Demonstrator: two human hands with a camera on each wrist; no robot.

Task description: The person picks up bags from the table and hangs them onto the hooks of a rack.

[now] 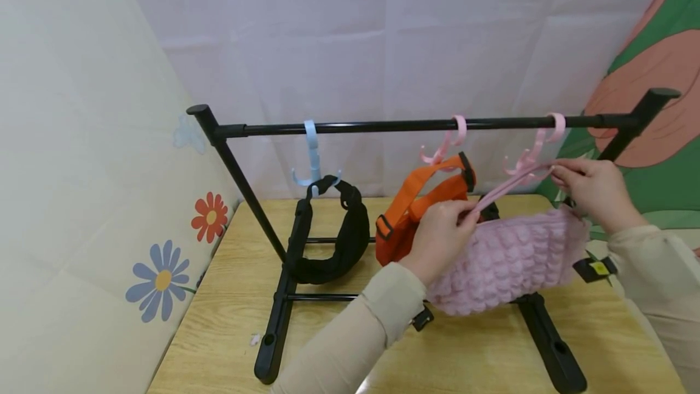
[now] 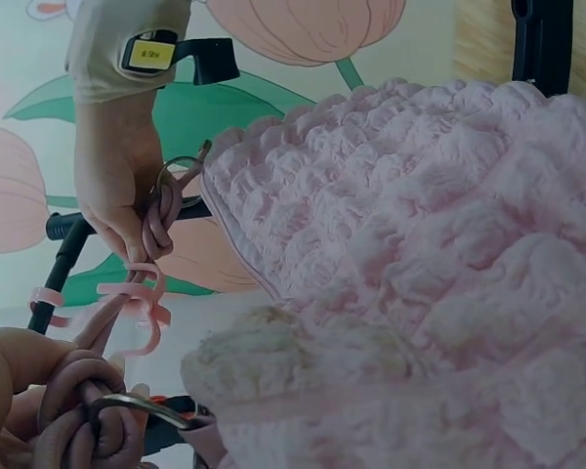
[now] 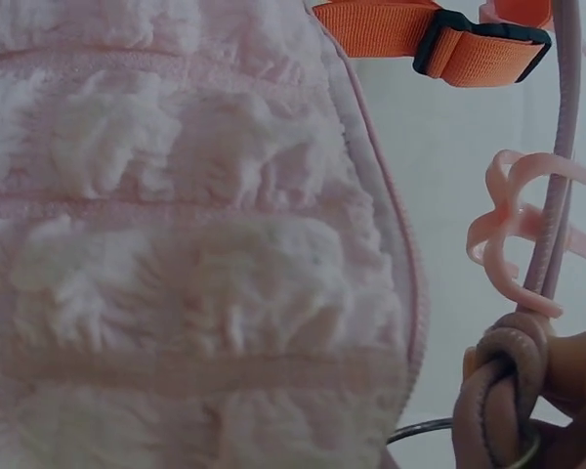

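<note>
A puffy pink shoulder bag (image 1: 508, 260) with a bubbled surface hangs between both hands by its thin pink strap (image 1: 508, 190). My left hand (image 1: 443, 233) grips the strap's left end, at a knot beside a metal ring (image 2: 142, 405). At the strap's other end, my right hand (image 1: 593, 190) pinches near a second knot (image 3: 503, 376). The stretched strap passes at the right pink hook (image 1: 529, 154), which hangs from the rack's bar; whether it rests in the prongs I cannot tell. In the right wrist view the strap runs against that hook's prongs.
A black rack (image 1: 383, 127) stands on a wooden table (image 1: 219, 327). An orange bag (image 1: 401, 217) hangs from the middle pink hook (image 1: 445, 145), just left of the pink bag. Farther left, a black bag (image 1: 350, 230) hangs from a blue hook (image 1: 313, 157). Flower-patterned cloth lines the sides.
</note>
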